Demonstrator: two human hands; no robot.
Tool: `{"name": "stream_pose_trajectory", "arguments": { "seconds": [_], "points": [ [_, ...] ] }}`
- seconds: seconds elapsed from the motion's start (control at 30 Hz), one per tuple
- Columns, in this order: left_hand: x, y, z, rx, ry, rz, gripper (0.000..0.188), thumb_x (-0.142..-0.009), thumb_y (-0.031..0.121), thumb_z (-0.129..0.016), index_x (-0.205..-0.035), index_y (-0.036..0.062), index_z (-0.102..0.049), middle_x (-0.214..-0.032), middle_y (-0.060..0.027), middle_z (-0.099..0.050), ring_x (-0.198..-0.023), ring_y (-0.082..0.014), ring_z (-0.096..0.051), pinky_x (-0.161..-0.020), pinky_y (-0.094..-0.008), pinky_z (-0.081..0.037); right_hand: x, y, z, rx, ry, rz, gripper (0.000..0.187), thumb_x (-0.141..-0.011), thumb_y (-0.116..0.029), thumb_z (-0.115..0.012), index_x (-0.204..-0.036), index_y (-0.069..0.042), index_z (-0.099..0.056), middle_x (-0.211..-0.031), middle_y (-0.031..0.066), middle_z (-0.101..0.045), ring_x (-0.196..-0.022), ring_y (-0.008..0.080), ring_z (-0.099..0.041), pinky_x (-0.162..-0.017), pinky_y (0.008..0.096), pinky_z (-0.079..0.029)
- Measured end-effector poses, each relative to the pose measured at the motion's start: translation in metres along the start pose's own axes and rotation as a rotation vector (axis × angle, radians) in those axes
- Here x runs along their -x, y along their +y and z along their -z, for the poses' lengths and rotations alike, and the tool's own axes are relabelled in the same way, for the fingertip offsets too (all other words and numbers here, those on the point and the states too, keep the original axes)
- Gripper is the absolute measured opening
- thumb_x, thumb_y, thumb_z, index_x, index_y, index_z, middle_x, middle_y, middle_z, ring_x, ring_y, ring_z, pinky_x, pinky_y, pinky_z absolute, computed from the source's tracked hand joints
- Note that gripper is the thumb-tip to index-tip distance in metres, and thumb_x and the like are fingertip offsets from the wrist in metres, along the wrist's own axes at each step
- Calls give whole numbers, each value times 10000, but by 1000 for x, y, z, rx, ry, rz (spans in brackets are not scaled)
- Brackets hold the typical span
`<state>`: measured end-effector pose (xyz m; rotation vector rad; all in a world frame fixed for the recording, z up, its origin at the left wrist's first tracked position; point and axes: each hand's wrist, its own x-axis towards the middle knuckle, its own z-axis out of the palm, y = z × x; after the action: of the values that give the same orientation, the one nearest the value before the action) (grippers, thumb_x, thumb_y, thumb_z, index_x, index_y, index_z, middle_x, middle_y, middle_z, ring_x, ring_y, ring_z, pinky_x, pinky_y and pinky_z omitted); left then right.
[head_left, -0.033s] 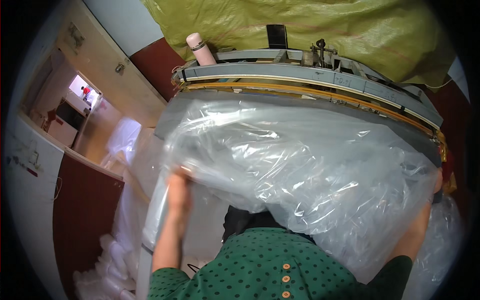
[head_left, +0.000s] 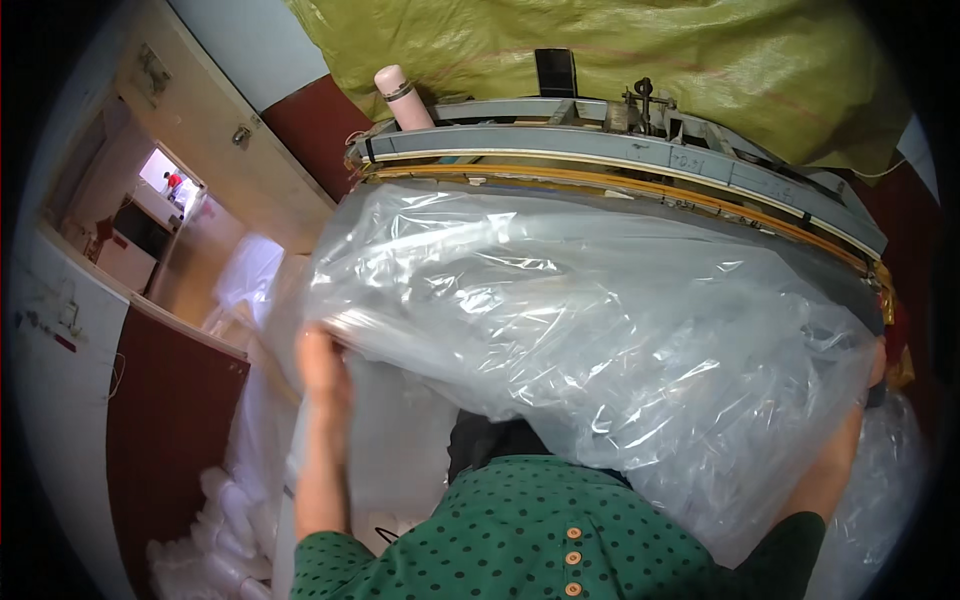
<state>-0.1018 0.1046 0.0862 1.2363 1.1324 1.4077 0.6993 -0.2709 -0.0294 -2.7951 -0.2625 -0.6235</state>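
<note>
A large sheet of clear, crinkled plastic (head_left: pixel 600 310) spreads over the grey work surface and hangs down in front of my green dotted shirt. At its left edge, my left hand (head_left: pixel 322 360) is closed on the plastic, somewhat blurred. My right hand (head_left: pixel 877 362) is at the sheet's right edge, where the plastic gathers against it; its fingers are largely hidden, but the sheet is held up there. Behind the sheet runs a long grey machine frame (head_left: pixel 520 138) with an orange-brown strip along its front.
A pink bottle (head_left: pixel 403 98) and a dark phone-like slab (head_left: pixel 555 72) stand at the machine's back, before a yellow-green woven cover (head_left: pixel 700 60). Plastic bundles (head_left: pixel 215 530) lie at lower left. An open door (head_left: pixel 215 110) stands at left; a distant person in red shows beyond.
My left hand has moved left, drawing the plastic's left edge outward and flattening it over the surface. My right hand has stayed in place.
</note>
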Motion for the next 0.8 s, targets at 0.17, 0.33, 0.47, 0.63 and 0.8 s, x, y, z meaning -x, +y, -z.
{"name": "stream_pose_trajectory", "arguments": {
  "seconds": [0.17, 0.33, 0.47, 0.63, 0.8],
  "points": [
    [-80, 78, 73, -158, 171, -365, 218, -925, 226, -448, -972, 33, -539, -893, -67, -589, -754, -148, -584, -681, -266, -482, 2, -12, -6, -30, -19, 22, 308, -838, -336, -501, -960, -61, -568, -932, 145, -636, -876, 319, -608, -745, 442, -477],
    [-10, -7, 11, 50, 58, 305, 376, -914, 332, -473, -1175, 62, -458, -1114, -58, -532, -1059, -187, -494, -929, -323, -384, 3, 10, -1, -14, -9, 6, 310, -836, -335, -502, -970, -63, -568, -934, 143, -636, -878, 317, -608, -747, 442, -478],
    [89, -76, 10, -22, -58, 715, 430, -911, 303, -471, -1244, 36, -423, -1137, -95, -534, -1021, -200, -530, -856, -342, -437, 2, 0, -13, -35, -25, 23, 312, -835, -335, -502, -977, -65, -569, -936, 142, -637, -880, 315, -608, -748, 442, -478],
    [-49, -53, 116, 97, 223, 46, 181, -875, 179, -470, -965, 31, -520, -867, -121, -586, -815, -225, -577, -714, -336, -500, 1, 16, -6, -19, -13, 3, 315, -833, -334, -503, -986, -67, -569, -938, 141, -637, -882, 313, -608, -750, 441, -479],
    [-199, 71, 183, -235, 489, -433, 204, -877, 187, -474, -818, 25, -583, -761, -63, -593, -621, -201, -518, -620, -339, -473, 8, 16, -8, -44, -22, -10, 318, -831, -333, -504, -996, -69, -569, -940, 140, -637, -884, 311, -608, -751, 441, -479]
  ]
}}
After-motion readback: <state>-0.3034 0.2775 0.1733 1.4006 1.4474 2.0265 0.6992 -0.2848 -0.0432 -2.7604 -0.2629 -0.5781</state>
